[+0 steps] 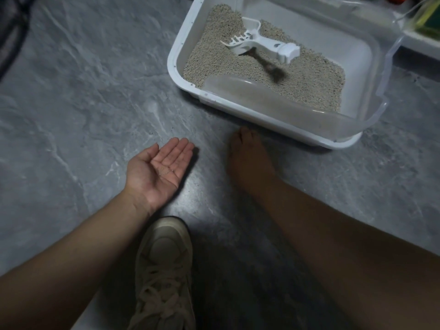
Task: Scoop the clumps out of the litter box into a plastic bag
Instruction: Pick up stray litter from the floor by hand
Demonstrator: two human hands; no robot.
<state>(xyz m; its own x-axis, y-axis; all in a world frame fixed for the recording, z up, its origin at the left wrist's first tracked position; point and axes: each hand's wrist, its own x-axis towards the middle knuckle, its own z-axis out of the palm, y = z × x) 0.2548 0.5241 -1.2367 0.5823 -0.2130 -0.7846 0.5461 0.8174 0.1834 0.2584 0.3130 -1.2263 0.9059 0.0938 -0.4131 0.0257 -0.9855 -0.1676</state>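
A white litter box (181,44) with a translucent raised rim stands on the grey floor at the upper right, holding beige litter (307,84). On the litter lies a white slotted scoop (259,42), with a dark clump (271,67) just below it. My left hand (162,167) is held palm up with straight fingers, left of the box, with a few grains on the palm. My right hand (247,158) is palm down in shadow at the box's front edge, its fingertips bent toward the floor. Whether it pinches anything is hidden.
A beige laced shoe (164,270) stands on the floor between my forearms. Loose litter grains speckle the floor (83,103) near the box. A green and clear object (426,17) sits at the top right, and a dark cable (12,39) curves at the top left.
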